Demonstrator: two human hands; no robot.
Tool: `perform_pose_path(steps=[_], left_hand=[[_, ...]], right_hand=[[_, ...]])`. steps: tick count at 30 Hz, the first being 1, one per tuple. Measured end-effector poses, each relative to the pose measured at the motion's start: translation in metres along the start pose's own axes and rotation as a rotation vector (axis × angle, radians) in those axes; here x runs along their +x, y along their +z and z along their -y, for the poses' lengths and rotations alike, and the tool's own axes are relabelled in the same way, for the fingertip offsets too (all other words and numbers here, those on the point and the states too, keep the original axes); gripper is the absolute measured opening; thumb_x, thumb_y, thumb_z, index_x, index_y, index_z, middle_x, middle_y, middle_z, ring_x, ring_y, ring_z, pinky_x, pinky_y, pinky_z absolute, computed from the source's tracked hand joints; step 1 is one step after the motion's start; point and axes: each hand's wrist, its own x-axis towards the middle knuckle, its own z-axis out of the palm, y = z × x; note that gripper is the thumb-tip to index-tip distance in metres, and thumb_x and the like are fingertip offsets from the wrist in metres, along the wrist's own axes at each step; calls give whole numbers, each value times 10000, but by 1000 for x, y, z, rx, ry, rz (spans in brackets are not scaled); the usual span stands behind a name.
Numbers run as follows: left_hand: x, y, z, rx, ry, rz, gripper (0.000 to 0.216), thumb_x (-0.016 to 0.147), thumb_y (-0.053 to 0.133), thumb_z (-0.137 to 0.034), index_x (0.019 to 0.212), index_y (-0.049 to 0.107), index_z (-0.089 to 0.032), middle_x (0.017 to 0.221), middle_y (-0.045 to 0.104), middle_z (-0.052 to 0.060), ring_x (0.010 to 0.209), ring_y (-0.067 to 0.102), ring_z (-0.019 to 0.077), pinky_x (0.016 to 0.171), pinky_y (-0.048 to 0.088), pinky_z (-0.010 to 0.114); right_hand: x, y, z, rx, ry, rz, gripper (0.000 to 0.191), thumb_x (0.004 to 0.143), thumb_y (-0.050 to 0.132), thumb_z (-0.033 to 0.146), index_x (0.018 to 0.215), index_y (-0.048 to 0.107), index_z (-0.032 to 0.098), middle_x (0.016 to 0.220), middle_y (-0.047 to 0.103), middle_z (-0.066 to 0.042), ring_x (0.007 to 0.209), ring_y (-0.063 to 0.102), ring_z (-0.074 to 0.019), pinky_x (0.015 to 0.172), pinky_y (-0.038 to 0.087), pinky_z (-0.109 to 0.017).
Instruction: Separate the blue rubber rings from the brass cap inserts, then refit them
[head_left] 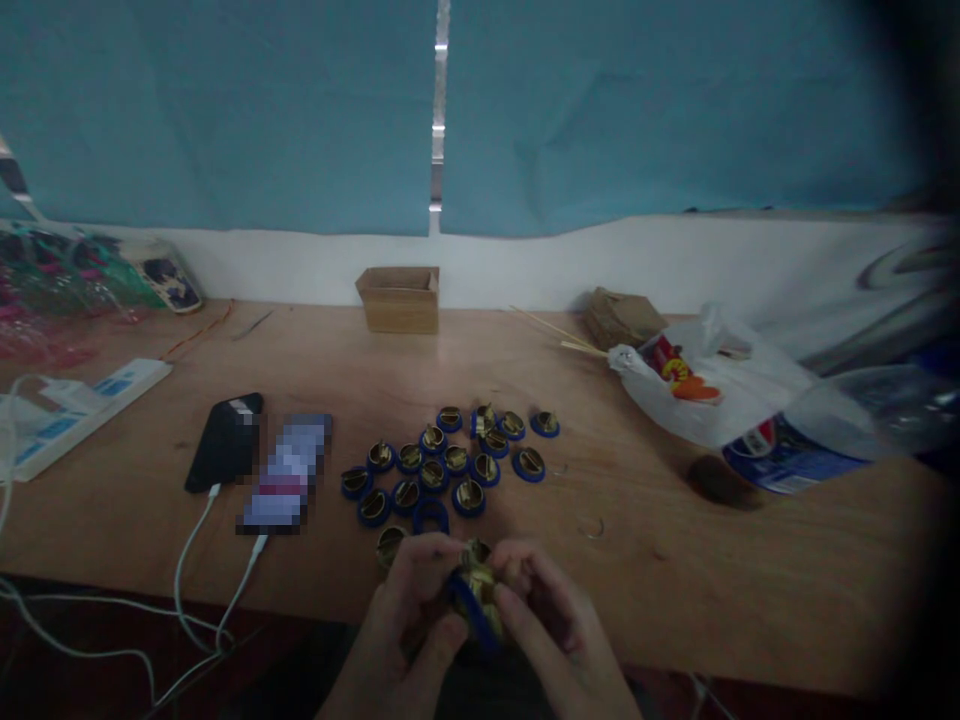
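At the table's front edge, my left hand [421,605] and my right hand [546,608] are closed around a brass-coloured round fitting with a blue ring [475,592]. The fingertips of both hands pinch it from either side; blur hides its finer shape. Just beyond my hands lie several similar brass fittings in blue rings [433,474], grouped on the tabletop. An open blue ring [430,517] lies at the near side of the group. Beside my left fingers is a brass piece [391,546] with no blue ring showing.
A small open cardboard box [402,302] stands at the back of the wooden table [675,600]. On the left are a black phone [225,443], a second phone [289,473], cables and a power strip [97,415]. Plastic bag [697,390] and bottle [795,450] are on the right.
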Motion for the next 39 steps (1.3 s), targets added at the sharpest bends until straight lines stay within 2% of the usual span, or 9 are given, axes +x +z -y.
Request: perform_pose_path(steps=[5, 9, 13, 17, 23, 27, 31, 35, 39], left_hand=[[1, -1, -9, 13, -56, 38, 249, 908, 597, -451, 937, 510, -220, 844, 627, 7, 757, 567, 120, 693, 430, 210], [1, -5, -8, 87, -55, 19, 304, 881, 630, -452, 801, 484, -197, 693, 485, -44, 604, 457, 78, 566, 360, 170], [2, -6, -7, 124, -54, -67, 238, 883, 615, -420, 835, 517, -209, 798, 592, 8, 727, 587, 131, 653, 464, 205], [2, -16, -16, 376, -20, -189, 67, 896, 560, -273, 848, 543, -228, 1035, 680, 65, 854, 673, 192, 745, 527, 292], [6, -29, -38, 952, 62, -106, 182, 824, 540, -91, 884, 610, -248, 828, 692, 15, 775, 681, 214, 626, 491, 268], [26, -24, -46, 930, 25, -39, 139, 837, 569, -113, 866, 624, -237, 819, 717, 6, 751, 692, 202, 664, 506, 282], [48, -27, -40, 854, 27, -109, 150, 822, 615, -142, 944, 651, -222, 916, 760, 41, 833, 725, 224, 698, 549, 303], [58, -31, -32, 921, 71, -116, 146, 841, 596, -139, 956, 653, -209, 867, 771, 44, 787, 738, 226, 693, 568, 319], [61, -32, -28, 1005, 112, -121, 201, 850, 580, -130, 1013, 656, -219, 960, 755, 63, 904, 704, 269, 811, 542, 413]], right_hand=[[-1, -5, -5, -61, 7, 63, 249, 914, 575, 453, 837, 577, 216, 682, 390, 47, 619, 379, -118, 568, 361, -227], [3, -14, -5, -89, 33, 200, 292, 927, 553, 462, 800, 541, 199, 702, 424, 36, 642, 392, -117, 586, 346, -239], [5, -18, -11, 125, 97, 293, 318, 907, 576, 500, 812, 488, 209, 682, 407, 55, 539, 318, -77, 489, 270, -211], [8, -19, -19, 299, 116, 185, 300, 897, 602, 484, 823, 471, 225, 669, 358, 82, 452, 203, -44, 416, 188, -199], [9, -25, -17, 319, 23, -10, 254, 893, 639, 397, 792, 520, 197, 674, 330, 75, 486, 233, -47, 430, 218, -190], [8, -24, -18, 292, 23, 17, 254, 895, 635, 401, 793, 504, 209, 674, 326, 78, 475, 253, -48, 427, 227, -186], [7, -23, -21, 262, 18, 61, 295, 901, 612, 443, 783, 470, 213, 677, 332, 76, 474, 263, -55, 438, 264, -193], [6, -23, -22, 280, 23, 54, 303, 907, 602, 446, 784, 454, 213, 674, 339, 78, 464, 249, -52, 435, 257, -196], [5, -23, -20, 270, 29, 83, 305, 910, 599, 447, 780, 447, 216, 665, 353, 76, 470, 254, -57, 443, 258, -201]])
